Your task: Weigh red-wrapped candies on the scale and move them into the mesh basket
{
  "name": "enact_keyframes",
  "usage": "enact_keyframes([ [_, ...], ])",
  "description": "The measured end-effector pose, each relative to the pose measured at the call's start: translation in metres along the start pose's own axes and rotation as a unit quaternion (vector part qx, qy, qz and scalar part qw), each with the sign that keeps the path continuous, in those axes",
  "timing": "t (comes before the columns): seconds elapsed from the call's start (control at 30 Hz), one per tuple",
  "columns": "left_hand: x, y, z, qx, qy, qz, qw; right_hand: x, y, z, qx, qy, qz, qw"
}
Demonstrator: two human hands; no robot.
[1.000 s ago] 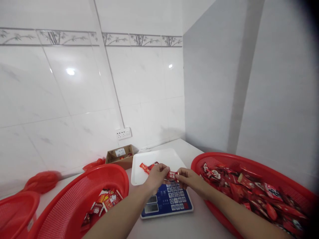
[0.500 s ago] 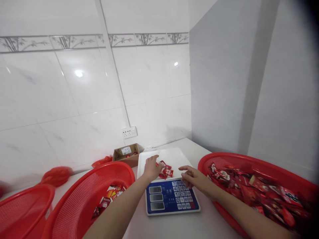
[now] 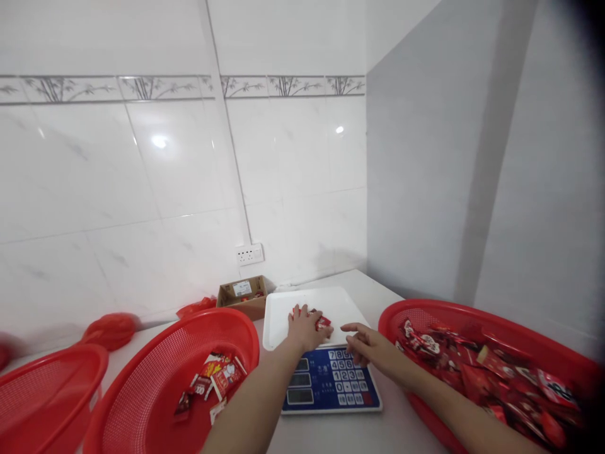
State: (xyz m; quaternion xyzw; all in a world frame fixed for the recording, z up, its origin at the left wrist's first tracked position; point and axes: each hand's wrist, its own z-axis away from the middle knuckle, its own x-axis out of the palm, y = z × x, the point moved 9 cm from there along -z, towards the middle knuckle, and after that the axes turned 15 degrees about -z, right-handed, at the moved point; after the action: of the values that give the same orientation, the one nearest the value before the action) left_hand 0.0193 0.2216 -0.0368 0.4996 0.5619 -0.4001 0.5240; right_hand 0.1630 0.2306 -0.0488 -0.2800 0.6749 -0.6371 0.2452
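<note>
My left hand lies over small red wrapped snack packets on the white pan of a digital scale, its fingers spread and covering most of them. Whether the fingertips grip any packet is hidden. Above the right side of the scale's blue keypad hovers my right hand, index finger stretched out, the other fingers loosely bent, holding nothing. My left forearm hides part of the scale's display.
To the right stands a red basket of red packets. A red mesh basket with several packets is at the left, beside another red basket. Behind are a cardboard box, red plastic bags and a wall socket.
My left hand has moved right and down over the packets on the pan, covering more of them. My right hand stays near the keypad. The view has shifted slightly.
</note>
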Motion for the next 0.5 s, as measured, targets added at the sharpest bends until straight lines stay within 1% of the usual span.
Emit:
enact_keyframes([
  [0.07,-0.005,-0.002,0.0,-0.004,0.028,-0.012,1.0,0.0,0.0,0.0,0.001,0.0,0.002,1.0],
  [0.13,-0.012,-0.007,0.0,-0.019,0.055,-0.022,0.998,0.001,-0.001,0.001,0.001,0.0,0.001,1.0],
  [0.2,-0.021,-0.017,-0.001,-0.04,0.081,-0.031,0.995,0.002,-0.003,0.002,0.001,0.001,0.003,1.0],
  [0.27,-0.035,-0.033,0.0,-0.059,0.101,-0.045,0.992,0.002,-0.005,0.003,0.003,0.001,0.007,1.0],
  [0.33,-0.054,-0.057,0.001,-0.074,0.117,-0.068,0.988,0.003,-0.006,0.004,0.005,-0.003,0.01,1.0],
  [0.37,-0.065,-0.073,0.004,-0.082,0.123,-0.083,0.985,0.003,-0.006,0.005,0.006,-0.005,0.011,1.0],
  [0.43,-0.087,-0.113,0.014,-0.107,0.13,-0.121,0.978,0.004,-0.007,0.006,0.01,-0.009,0.012,1.0],
  [0.5,-0.105,-0.162,0.033,-0.152,0.122,-0.162,0.967,0.005,-0.007,0.007,0.018,-0.009,0.014,1.0],
])
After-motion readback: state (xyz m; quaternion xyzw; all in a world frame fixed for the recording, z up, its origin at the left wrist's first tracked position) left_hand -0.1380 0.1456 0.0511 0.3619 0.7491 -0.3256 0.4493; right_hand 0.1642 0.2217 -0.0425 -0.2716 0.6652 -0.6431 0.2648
